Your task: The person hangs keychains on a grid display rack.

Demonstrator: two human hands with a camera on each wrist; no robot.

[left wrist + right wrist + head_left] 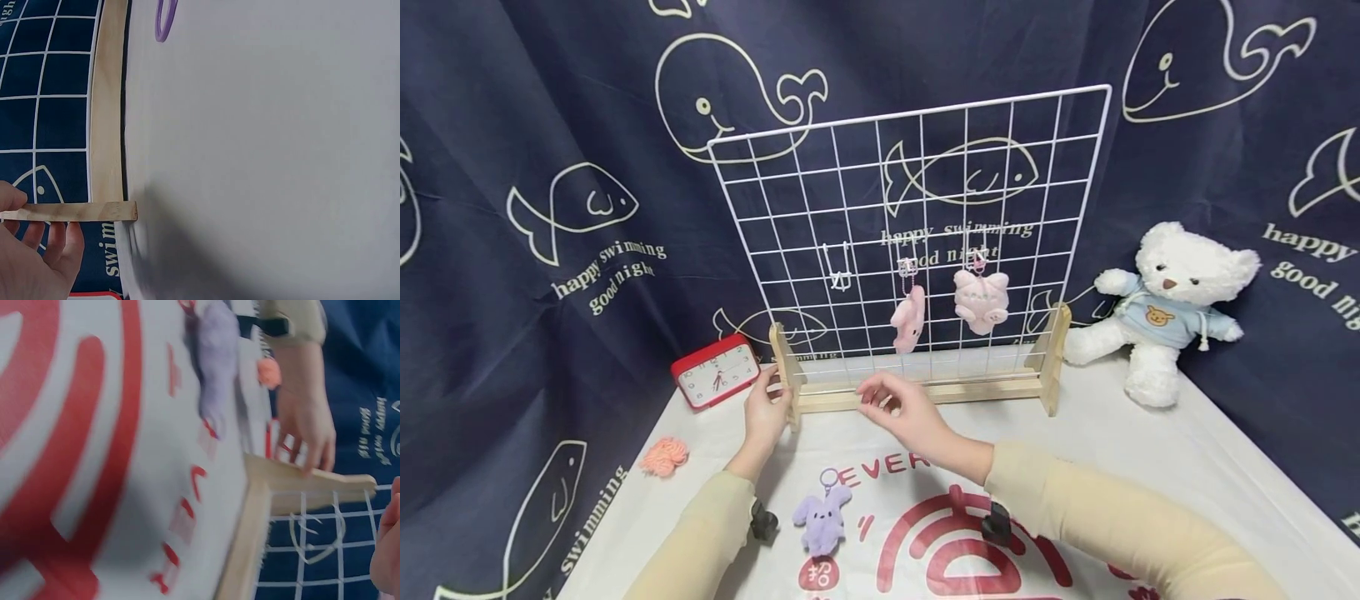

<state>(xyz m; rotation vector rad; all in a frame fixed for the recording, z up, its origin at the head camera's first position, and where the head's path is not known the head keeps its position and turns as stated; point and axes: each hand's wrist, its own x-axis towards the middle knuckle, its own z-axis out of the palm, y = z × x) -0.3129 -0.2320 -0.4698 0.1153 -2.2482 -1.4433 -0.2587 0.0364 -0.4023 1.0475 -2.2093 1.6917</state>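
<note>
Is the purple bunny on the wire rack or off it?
Off it: the purple bunny lies on the white cloth in front of the wire rack, with its ring unhooked.

The grid rack (pixel 921 114) is white wire mesh, standing upright in a pale wooden stand (pixel 985 395) on the tabletop (pixel 1120 450). The stand's end pieces sit at 4 o'clock and 8 o'clock from the mesh centre. The left hand (pixel 767 410) grips the 8 o'clock end piece, thumb and fingers on opposite faces. The right hand (pixel 916 417) is near the crossbar, fingers curved.
</note>
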